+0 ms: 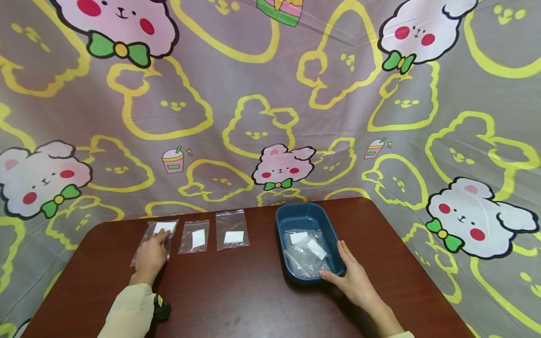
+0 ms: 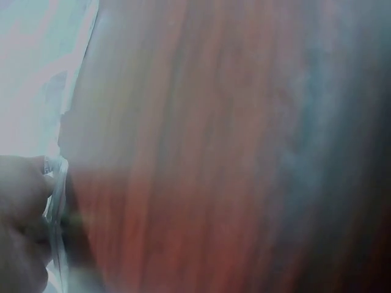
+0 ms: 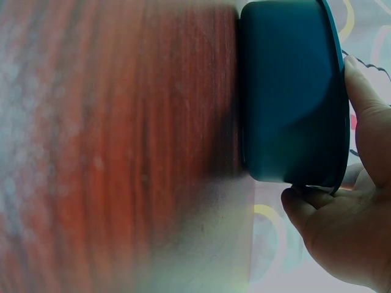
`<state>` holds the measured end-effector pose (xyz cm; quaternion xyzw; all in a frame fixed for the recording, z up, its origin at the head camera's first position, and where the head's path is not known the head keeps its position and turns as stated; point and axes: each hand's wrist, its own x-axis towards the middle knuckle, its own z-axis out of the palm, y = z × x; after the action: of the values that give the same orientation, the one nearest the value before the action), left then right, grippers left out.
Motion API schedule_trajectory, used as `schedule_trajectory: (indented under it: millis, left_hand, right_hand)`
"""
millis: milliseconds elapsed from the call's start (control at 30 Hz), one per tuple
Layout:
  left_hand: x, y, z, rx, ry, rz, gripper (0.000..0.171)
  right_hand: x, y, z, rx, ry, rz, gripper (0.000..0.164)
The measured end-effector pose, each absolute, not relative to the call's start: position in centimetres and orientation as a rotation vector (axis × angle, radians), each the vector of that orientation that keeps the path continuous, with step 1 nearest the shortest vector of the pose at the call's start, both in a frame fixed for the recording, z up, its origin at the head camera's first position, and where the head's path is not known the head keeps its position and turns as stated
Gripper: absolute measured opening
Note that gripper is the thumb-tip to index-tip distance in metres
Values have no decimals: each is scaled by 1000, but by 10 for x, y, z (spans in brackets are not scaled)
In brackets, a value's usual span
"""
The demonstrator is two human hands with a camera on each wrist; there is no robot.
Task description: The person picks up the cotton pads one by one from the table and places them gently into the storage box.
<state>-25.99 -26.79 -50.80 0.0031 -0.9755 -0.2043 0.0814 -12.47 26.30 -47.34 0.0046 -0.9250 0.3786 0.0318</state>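
At the left of the desk (image 1: 236,295), my left hand (image 1: 150,257) lies on the first clear bag (image 1: 169,244), with the fingertips at the white card (image 1: 165,226) which shows in it. Whether these fingers pinch the plastic or only press on it, I cannot tell: in the head view my thumb is hidden, and the left wrist view is too blurred. If I catch only a thin fold, I think the bag may slip away, because its plastic looks smooth. Next to it lies the second bag (image 1: 187,237), and then the third bag (image 1: 230,223), all flat and apart, each with its own white card. The second is quite near to my hand, so a wide sweep to this side could push it askew. Further to the right stands the blue box (image 1: 302,217), with some bags (image 1: 302,263) in a loose heap in its near part. My right hand (image 1: 356,280) grips its near right corner, thumb at the near rim, other fingers along the right side. If I pull there unevenly, the box could tip or slide, and the heap would shift.
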Motion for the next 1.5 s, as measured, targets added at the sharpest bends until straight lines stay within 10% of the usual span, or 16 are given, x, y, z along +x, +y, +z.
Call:
schedule_trajectory:
  millis: [1500]
  left_hand:
    - [-251,-273,-510,179,-2788,-659,23]
  right_hand:
    - [-123,262,-473,34,-2831,1171,106]
